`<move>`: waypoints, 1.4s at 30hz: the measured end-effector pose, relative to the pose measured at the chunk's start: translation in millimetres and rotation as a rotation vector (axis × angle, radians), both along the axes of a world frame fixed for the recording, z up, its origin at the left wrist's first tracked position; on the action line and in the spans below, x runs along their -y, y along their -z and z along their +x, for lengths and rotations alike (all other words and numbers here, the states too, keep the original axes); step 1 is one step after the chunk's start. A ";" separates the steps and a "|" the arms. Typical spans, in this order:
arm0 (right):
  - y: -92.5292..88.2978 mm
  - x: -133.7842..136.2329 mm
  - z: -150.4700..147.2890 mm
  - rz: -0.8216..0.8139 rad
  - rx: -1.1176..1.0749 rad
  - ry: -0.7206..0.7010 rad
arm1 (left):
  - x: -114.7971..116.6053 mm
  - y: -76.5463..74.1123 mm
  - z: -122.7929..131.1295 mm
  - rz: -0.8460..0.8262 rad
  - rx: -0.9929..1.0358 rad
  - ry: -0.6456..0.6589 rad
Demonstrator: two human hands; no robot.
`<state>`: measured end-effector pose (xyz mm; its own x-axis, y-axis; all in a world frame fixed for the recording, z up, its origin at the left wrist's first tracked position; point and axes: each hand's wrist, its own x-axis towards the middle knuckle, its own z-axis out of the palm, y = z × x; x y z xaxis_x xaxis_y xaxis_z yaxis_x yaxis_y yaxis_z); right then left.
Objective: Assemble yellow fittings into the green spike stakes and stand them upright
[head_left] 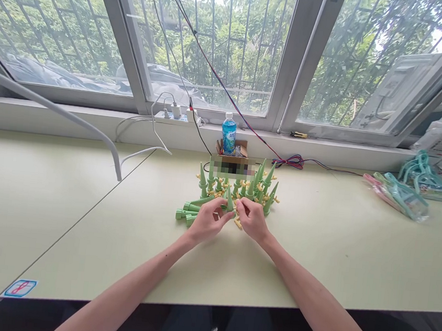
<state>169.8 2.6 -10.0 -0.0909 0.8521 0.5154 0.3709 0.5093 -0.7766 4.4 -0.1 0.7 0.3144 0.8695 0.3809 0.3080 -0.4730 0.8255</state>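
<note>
My left hand [210, 219] is closed around the lower part of a green watering spike [230, 199], which points upward. Close beside it, my right hand [252, 219] pinches a small yellow piece that looks like a valve; the fingers mostly hide it. Several green watering spikes [250, 188] stand tip-up behind the hands, with yellow valves sticking out of them. To the left of my left hand, several green spikes [185, 214] lie on their sides. Loose yellow valves [238, 223] lie on the table just below my right hand.
A blue-filled bottle [229, 135] stands by a small cardboard box [242, 150] at the window ledge. Bagged teal and pink items [403, 195] lie at the right. A coiled cable [290, 161] and a thick white tube [105, 137] cross the table [117, 249].
</note>
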 end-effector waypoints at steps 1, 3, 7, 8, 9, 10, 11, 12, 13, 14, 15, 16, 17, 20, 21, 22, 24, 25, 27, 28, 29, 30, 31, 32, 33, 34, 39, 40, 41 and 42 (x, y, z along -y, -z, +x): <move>0.2 -0.3 -0.1 -0.004 0.001 0.002 | -0.5 1.0 0.2 0.034 -0.005 0.005; 0.6 -0.8 -0.4 -0.011 0.002 0.007 | -1.3 2.1 0.7 0.084 -0.018 0.006; 0.9 -1.0 -0.9 -0.019 0.002 0.009 | -1.2 2.3 1.2 0.116 -0.034 -0.025; 0.8 -0.9 -1.0 -0.021 0.001 0.006 | -1.0 2.0 1.2 0.115 -0.039 -0.030; 0.6 -0.6 -1.2 -0.022 0.002 0.005 | -0.7 1.6 1.3 0.113 -0.046 -0.035; 0.3 -0.3 -1.4 -0.021 0.002 0.007 | -0.5 1.0 1.3 0.111 -0.053 -0.038; 0.0 0.1 -1.7 -0.019 0.002 0.012 | -0.4 0.4 1.3 0.105 -0.058 -0.042; -0.4 0.6 -2.1 -0.015 0.002 0.020 | -0.4 -0.3 1.2 0.097 -0.058 -0.048; -0.9 1.2 -2.5 -0.011 0.000 0.030 | -0.6 -1.0 1.2 0.084 -0.051 -0.056; -1.4 1.8 -3.0 -0.006 -0.004 0.039 | -0.8 -1.6 1.1 0.065 -0.038 -0.066; -2.0 2.5 -3.4 0.000 -0.008 0.050 | -1.1 -2.2 0.9 0.039 -0.021 -0.078; -2.6 3.2 -3.7 0.009 -0.013 0.061 | -1.5 -2.6 0.7 0.006 -0.002 -0.088; -3.3 3.9 -3.9 0.020 -0.018 0.073 | -1.9 -2.8 0.4 -0.035 0.018 -0.093; -5.4 5.6 -3.6 0.065 -0.034 0.114 | -2.6 -3.1 -0.5 -0.174 0.077 -0.074; -6.0 6.0 -3.2 0.079 -0.040 0.126 | -2.7 -3.2 -0.6 -0.210 0.099 -0.060; -6.5 6.3 -2.8 0.093 -0.044 0.134 | -2.8 -3.3 -0.7 -0.239 0.122 -0.047; -7.2 6.5 -2.2 0.115 -0.048 0.145 | -3.1 -4.2 -0.6 -0.300 0.171 -0.021; -7.2 6.5 -1.9 0.124 -0.047 0.147 | -3.4 -5.0 -0.5 -0.343 0.202 -0.003; -6.9 6.4 -1.8 0.139 -0.037 0.147 | -4.0 -7.0 -0.3 -0.455 0.269 0.043; -6.5 6.2 -1.8 0.142 -0.030 0.144 | -4.2 -8.2 -0.2 -0.513 0.297 0.071; -6.0 6.1 -1.9 0.143 -0.020 0.136 | -4.3 -9.5 -0.1 -0.565 0.316 0.100; -5.5 6.0 -2.0 0.141 -0.009 0.124 | -4.3 -10.6 -0.1 -0.607 0.323 0.127; -5.1 5.9 -2.1 0.139 0.002 0.110 | -4.1 -11.6 -0.1 -0.638 0.321 0.149; -4.7 5.8 -2.1 0.137 0.010 0.097 | -3.8 -12.3 -0.1 -0.658 0.315 0.166; -4.4 5.6 -2.2 0.136 0.013 0.083 | -3.5 -12.8 -0.2 -0.668 0.311 0.175; -4.1 5.4 -2.2 0.136 0.014 0.072 | -3.3 -12.8 -0.4 -0.668 0.308 0.178; -3.6 4.3 -1.7 0.120 0.011 0.033 | -4.2 -10.5 -2.9 -0.609 0.283 0.169; -3.3 4.0 -1.5 0.115 0.013 0.030 | -4.3 -10.1 -3.4 -0.591 0.274 0.167; -3.0 3.7 -1.3 0.109 0.013 0.029 | -4.3 -10.0 -3.8 -0.571 0.263 0.162; -2.5 3.3 -1.1 0.104 0.013 0.027 | -4.0 -10.0 -4.0 -0.548 0.253 0.155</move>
<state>168.7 -0.7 -7.4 -0.0758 0.7964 0.6000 0.3955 0.5764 -0.7151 0.4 3.9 10.8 0.4106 0.9114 -0.0288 0.0327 0.0168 0.9993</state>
